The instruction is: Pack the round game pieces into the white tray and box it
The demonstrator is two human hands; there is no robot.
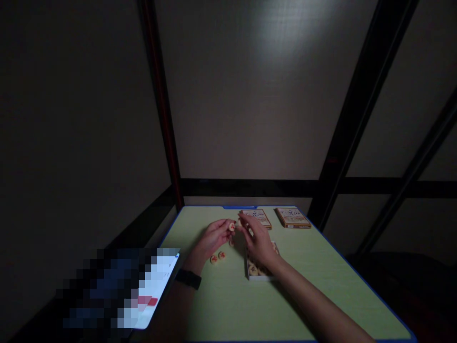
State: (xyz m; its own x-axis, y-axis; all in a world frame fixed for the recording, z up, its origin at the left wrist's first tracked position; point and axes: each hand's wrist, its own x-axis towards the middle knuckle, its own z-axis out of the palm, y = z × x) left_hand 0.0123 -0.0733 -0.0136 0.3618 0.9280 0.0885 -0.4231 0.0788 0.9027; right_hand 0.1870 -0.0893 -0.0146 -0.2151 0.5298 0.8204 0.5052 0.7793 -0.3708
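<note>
The left hand (213, 237) is raised just above the green table mat (228, 305), with the palm turned inward. Its thumb and fingers are closed in a narrow pinch on a round game piece (232, 226). The piece is pale and carries a red mark on its face. It is clear of the mat, near the centre of the far half of the table, between the two hands.

The right hand (259, 241) is just beside the left hand, with its fingertips (244, 219) drawn together and pointing at the held piece. The view does not show whether these fingertips touch the piece or grip anything of their own.

Two loose pieces (217, 257) of the same kind lie flat on the mat, side by side, just below the left hand. An open tray (254, 272) with further pieces in rows lies under the right wrist and is partly covered by it.

A black wristwatch (188, 278) is on the left wrist. At the far edge of the mat lie a flat box (257, 218) and a second flat box (293, 217), set apart from each other. A lit tablet screen (157, 281) is at the left edge of the table; its content is blurred. The room is dim.
</note>
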